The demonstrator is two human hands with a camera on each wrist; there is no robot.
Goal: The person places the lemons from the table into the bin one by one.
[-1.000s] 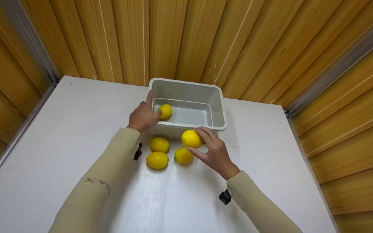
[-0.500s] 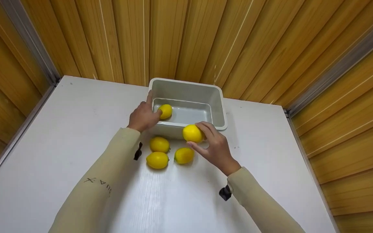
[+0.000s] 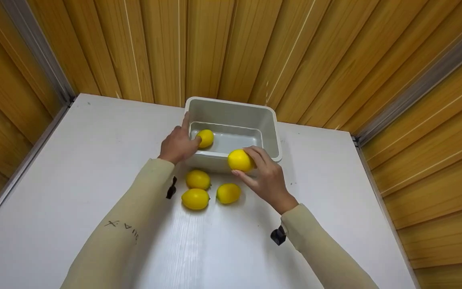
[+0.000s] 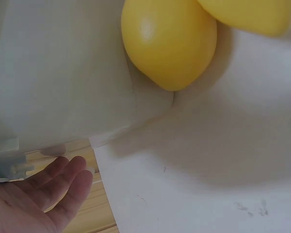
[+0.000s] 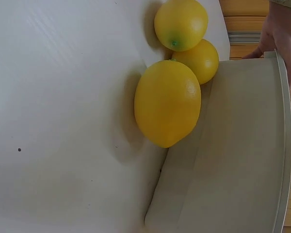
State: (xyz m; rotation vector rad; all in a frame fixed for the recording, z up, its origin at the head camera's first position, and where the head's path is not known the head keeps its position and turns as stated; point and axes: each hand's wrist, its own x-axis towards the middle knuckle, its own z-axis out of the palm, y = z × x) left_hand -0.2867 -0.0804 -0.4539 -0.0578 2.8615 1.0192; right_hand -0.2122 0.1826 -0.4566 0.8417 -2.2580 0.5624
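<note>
In the head view my left hand point(image 3: 179, 144) grips the left end of a light grey plastic bin point(image 3: 237, 102), its thumb over the front rim and the other fingers outside. One lemon point(image 3: 205, 138) lies inside the bin beside that thumb. My right hand point(image 3: 269, 176) holds another lemon point(image 3: 240, 160) between thumb and fingers, overlapping the bin's front rim in this view. Both the held lemon and the right hand are out of sight in the right wrist view, where the left hand point(image 5: 282, 41) shows at the bin's far end.
Three lemons lie on the white table point(image 3: 223, 249) before the bin: one point(image 3: 198, 179) near its front wall, one point(image 3: 195, 199) closer to me, and one point(image 3: 228, 193) to the right. A wood-slat wall point(image 3: 231, 48) rises behind the bin.
My right hand has moved the lemon upward and slightly forward, away from the lemon beneath it and over the bin's front rim in view. The left hand keeps its place.
</note>
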